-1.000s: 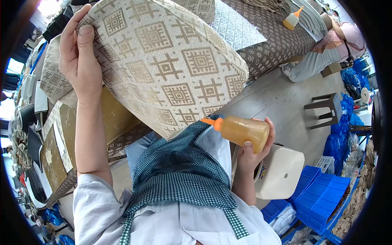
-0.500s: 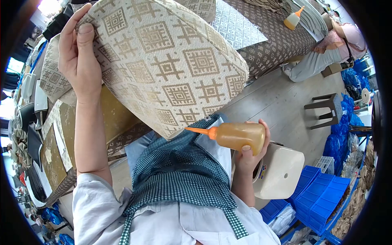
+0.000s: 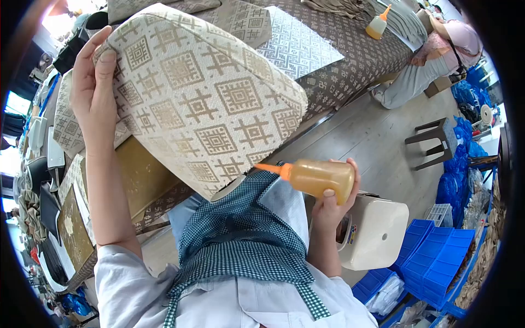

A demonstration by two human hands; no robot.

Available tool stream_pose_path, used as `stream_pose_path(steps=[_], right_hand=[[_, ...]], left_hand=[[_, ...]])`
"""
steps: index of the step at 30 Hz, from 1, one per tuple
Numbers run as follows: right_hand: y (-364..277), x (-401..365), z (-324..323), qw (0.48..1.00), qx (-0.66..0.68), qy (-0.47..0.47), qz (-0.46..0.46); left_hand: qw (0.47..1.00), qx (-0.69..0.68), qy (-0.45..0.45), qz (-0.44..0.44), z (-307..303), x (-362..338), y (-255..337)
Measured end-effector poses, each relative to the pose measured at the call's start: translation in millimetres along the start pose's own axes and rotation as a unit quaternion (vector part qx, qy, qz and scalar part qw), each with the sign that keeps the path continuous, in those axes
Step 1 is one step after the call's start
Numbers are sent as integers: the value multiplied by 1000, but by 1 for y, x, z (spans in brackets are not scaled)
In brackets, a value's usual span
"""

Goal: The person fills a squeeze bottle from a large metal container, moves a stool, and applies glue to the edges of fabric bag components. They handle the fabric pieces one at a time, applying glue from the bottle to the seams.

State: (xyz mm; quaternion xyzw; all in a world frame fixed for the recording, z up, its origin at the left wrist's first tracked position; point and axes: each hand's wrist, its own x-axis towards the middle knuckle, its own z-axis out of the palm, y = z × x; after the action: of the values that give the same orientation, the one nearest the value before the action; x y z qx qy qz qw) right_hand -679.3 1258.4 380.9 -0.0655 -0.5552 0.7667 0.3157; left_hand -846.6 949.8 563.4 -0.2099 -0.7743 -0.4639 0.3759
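My left hand [image 3: 95,98] grips the upper left edge of a large cream fabric panel [image 3: 180,106] with brown square motifs, thumb on the near face and fingers partly hidden behind. The panel is held up at a slant, its pointed lower corner hanging over my checked apron [image 3: 240,240]. In my right hand [image 3: 332,210] is a squeeze bottle [image 3: 320,179] of amber liquid, tipped on its side. Its orange nozzle points left, with the tip right at the panel's lower edge. My fingers wrap around the bottle's base.
Behind the panel runs a table under brown patterned cloth [image 3: 350,71], bearing white patterned fabric [image 3: 298,44] and another squeeze bottle [image 3: 376,26]. A seated person [image 3: 437,60] is at the far right. To my right are a cream stool [image 3: 377,235], a dark stool [image 3: 432,143] and blue crates [image 3: 437,262].
The panel has shifted left and a little down with my left hand. The nozzle tip now meets the lower edge further from the pointed corner; the bottle has barely moved.
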Motion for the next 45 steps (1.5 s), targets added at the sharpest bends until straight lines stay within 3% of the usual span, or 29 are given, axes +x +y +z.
stream_pose_path(steps=[2, 5, 8, 10, 11, 14, 18, 20, 21, 22, 25, 26, 27, 28, 30, 33, 36, 37, 39, 40, 41, 43, 44, 45], right_hand=[[-1, 1, -4, 999, -29, -33, 11], [4, 8, -8, 1000, -19, 5, -5], [-5, 19, -17, 997, 53, 58, -1], [-12, 23, -30, 992, 83, 92, 3], [-11, 25, -38, 989, 94, 115, -3], [-22, 28, -51, 979, 124, 163, -8], [-22, 39, -63, 975, 111, 192, -22], [-19, 46, -68, 975, 100, 196, -27], [-18, 49, -70, 976, 93, 196, -27], [-18, 51, -70, 978, 77, 192, -27], [-17, 56, -66, 974, 47, 222, -28], [-29, 59, -53, 974, 39, 223, -17], [-24, 61, -55, 976, 49, 211, -20], [-19, 60, -63, 978, 58, 201, -23], [-14, 62, -63, 974, 66, 216, -21], [-12, 65, -52, 971, 51, 232, -11], [-10, 64, -45, 977, 45, 209, -7], [-9, 64, -43, 979, 43, 201, -5], [-8, 62, -39, 981, 38, 190, -2], [-9, 60, -39, 982, 35, 187, -4], [-8, 58, -40, 981, 35, 189, -5], [0, 56, -44, 977, 35, 211, -20], [-4, 56, -42, 978, 53, 203, -7], [-11, 56, -40, 979, 72, 193, 7]], left_hand=[[993, 87, -65, -34, -4, 11, 8], [965, 205, -124, -102, -13, 37, -3], [974, 168, -137, -68, 7, 72, -25], [967, 134, -167, -137, 14, 100, -45], [982, 76, -110, -137, 26, 107, -55], [942, -113, -44, -312, 55, 122, -94], [905, -260, 4, -336, 151, 82, -83], [856, -393, -2, -336, 209, 53, -91], [828, -414, 35, -375, 238, 42, -75], [816, -436, 12, -380, 264, 27, -71], [821, -455, 9, -344, 341, 2, -79], [819, -441, 32, -367, 360, 2, -67], [812, -437, -1, -387, 382, 4, -86], [774, -460, 23, -434, 391, 10, -76], [797, -406, 11, -447, 422, 20, -97], [746, -419, 5, -518, 433, 28, -115], [746, -388, -13, -541, 431, 27, -126], [720, -398, 10, -569, 431, 25, -128], [731, -366, 28, -576, 461, 11, -176], [692, -404, 41, -597, 446, 15, -166], [727, -342, 49, -594, 458, 12, -174], [696, -417, 24, -584, 431, 14, -158], [725, -362, -6, -586, 412, 22, -134], [708, -380, 3, -595, 416, 22, -142]])
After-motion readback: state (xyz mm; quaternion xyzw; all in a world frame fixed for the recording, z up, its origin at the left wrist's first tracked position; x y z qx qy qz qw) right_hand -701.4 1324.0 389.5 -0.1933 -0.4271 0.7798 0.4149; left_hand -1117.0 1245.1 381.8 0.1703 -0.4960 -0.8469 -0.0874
